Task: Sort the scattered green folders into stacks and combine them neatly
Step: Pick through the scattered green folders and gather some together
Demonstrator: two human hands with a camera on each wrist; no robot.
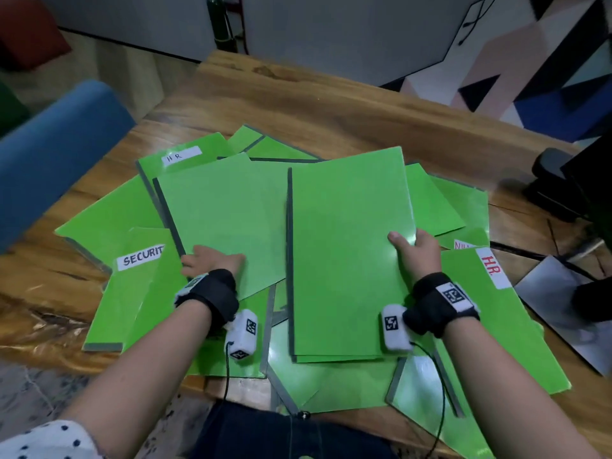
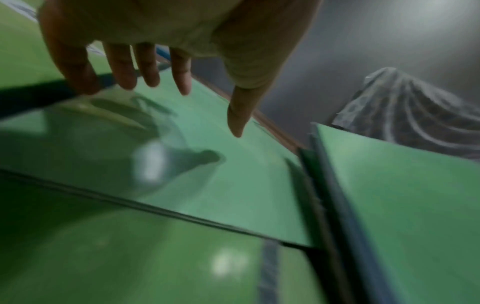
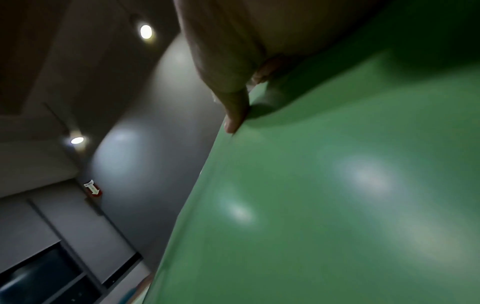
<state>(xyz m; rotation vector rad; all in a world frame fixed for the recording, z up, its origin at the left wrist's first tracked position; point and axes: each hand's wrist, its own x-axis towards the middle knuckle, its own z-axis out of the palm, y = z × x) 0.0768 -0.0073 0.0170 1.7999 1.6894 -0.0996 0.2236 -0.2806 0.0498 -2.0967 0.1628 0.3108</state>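
Several green folders with dark spines lie scattered and overlapping on the wooden table (image 1: 298,101). My left hand (image 1: 212,261) rests with straight, spread fingers (image 2: 145,70) on the near corner of a tilted folder (image 1: 225,210) at centre-left. That folder's glossy cover (image 2: 194,168) shows under the palm. My right hand (image 1: 414,251) grips the right edge of an upright-lying folder (image 1: 347,246), thumb (image 3: 233,111) on top of its cover (image 3: 337,185), the other fingers hidden beneath. White labels read "HR" (image 1: 180,156), "SECURIT" (image 1: 142,258) and a red "HR." (image 1: 493,268).
A blue chair back (image 1: 56,154) stands at the table's left edge. At the right are a black stand (image 1: 556,180) and a grey flat sheet (image 1: 556,309) with a dark object on it. Bare wood shows at the far side of the table.
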